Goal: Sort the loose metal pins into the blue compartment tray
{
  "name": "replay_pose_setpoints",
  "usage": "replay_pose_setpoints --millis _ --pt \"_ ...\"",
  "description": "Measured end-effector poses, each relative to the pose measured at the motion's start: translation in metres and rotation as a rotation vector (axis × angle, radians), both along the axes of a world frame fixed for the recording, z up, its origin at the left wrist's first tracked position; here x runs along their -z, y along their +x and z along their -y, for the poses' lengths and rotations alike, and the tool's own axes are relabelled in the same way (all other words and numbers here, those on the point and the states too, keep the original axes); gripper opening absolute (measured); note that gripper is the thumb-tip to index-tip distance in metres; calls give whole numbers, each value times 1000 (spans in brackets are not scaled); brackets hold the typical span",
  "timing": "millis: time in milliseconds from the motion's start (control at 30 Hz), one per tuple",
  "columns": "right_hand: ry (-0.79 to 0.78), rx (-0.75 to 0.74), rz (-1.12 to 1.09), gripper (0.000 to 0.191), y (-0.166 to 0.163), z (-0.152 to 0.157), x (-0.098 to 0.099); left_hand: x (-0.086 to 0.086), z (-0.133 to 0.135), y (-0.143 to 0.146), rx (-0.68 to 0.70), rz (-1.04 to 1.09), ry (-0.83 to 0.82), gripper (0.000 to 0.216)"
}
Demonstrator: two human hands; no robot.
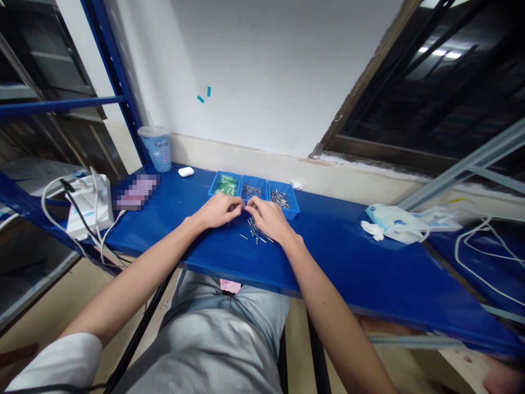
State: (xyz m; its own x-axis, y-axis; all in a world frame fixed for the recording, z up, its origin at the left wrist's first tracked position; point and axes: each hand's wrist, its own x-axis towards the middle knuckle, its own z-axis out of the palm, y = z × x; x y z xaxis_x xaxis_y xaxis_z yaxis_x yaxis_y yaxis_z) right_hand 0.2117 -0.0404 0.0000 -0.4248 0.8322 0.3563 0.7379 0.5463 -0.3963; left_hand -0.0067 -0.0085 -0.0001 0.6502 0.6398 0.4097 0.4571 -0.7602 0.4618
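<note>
My left hand (219, 210) and my right hand (266, 218) meet over the blue table (348, 257), fingertips pinched together on a small part that is too tiny to name. Under my right hand lies a loose pile of small metal pins (255, 231). Just behind my hands stand three small blue trays in a row: the left tray (225, 184) holds green pieces, the middle tray (252, 190) and the right tray (282, 198) hold metal pins.
A plastic cup (156, 146) and a white earbud case (186, 171) stand at the back left. A white device with cables (88, 205) sits at the left edge. A tissue pack (396, 223) and white cables (479, 246) lie at the right.
</note>
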Motion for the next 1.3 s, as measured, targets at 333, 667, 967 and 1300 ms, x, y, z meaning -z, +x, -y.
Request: replay_pose_setpoints --millis 333,667,967,1300 --pt "-31 9 -2 16 -1 1 -2 0 0 0 0 0 11 30" --pt "-12 12 40 13 0 0 0 0 0 1 -2 -2 10 31" --pt "-28 14 59 15 -2 3 -3 0 0 0 4 -2 8 31" --pt "-28 13 65 16 -1 2 -3 -1 1 1 -3 6 7 30"
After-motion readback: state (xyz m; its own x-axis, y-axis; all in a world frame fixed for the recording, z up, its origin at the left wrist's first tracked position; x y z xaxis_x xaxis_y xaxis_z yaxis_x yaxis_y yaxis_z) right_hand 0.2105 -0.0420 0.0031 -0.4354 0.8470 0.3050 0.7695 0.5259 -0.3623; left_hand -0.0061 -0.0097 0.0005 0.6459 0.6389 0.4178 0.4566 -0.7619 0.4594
